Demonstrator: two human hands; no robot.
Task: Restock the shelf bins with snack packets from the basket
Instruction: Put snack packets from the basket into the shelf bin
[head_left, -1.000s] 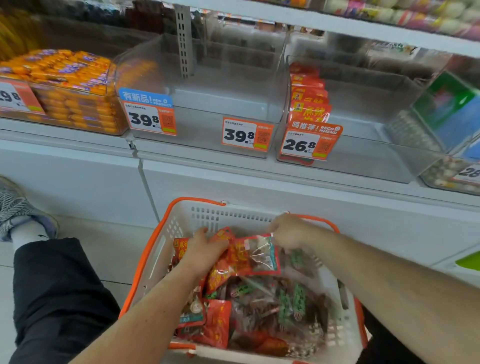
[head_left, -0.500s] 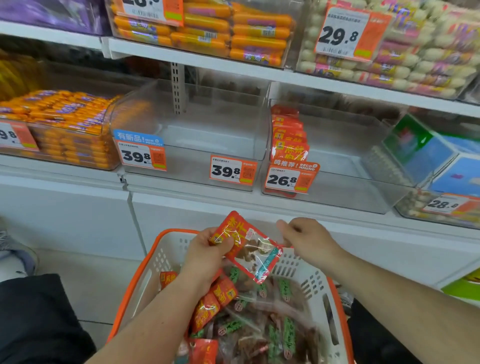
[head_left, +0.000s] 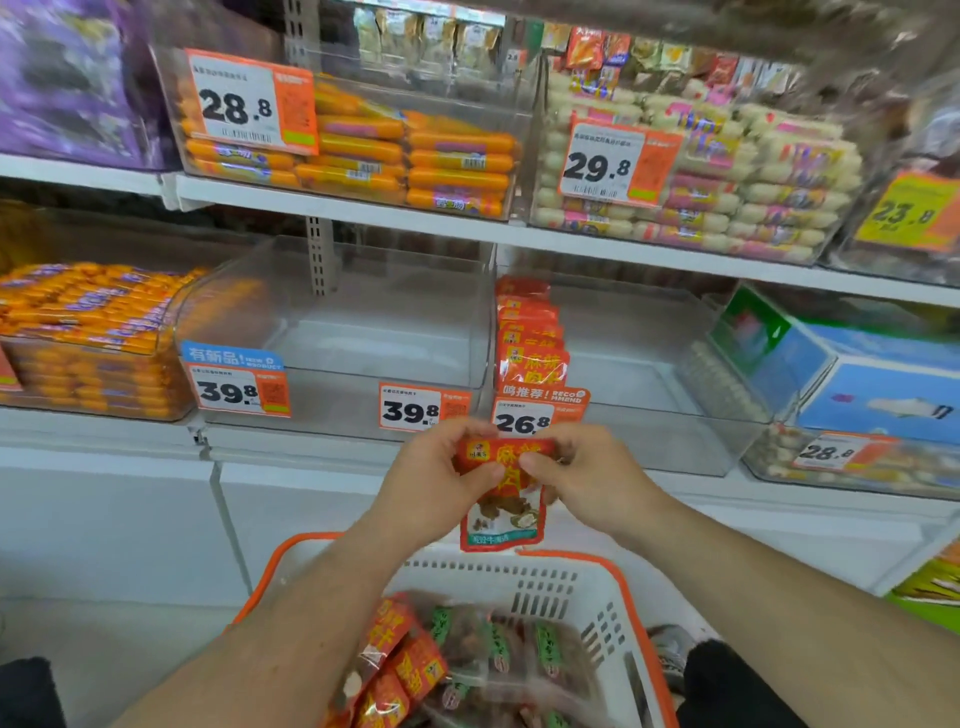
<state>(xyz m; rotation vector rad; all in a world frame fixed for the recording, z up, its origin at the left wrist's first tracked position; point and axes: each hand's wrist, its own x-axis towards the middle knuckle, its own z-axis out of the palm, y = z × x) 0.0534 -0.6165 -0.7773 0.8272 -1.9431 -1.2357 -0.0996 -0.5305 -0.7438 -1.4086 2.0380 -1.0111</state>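
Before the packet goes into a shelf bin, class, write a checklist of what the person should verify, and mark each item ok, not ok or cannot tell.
1. Packet gripped by both the left hand and right hand: ok.
2. Packet upright, label facing the person: ok.
3. Matching red packets already stand in the bin tagged 26.8: ok.
4. Free room in that bin beside the row: ok.
5. Packet lifted above the basket: ok.
6. Packet seal undamaged: cannot tell.
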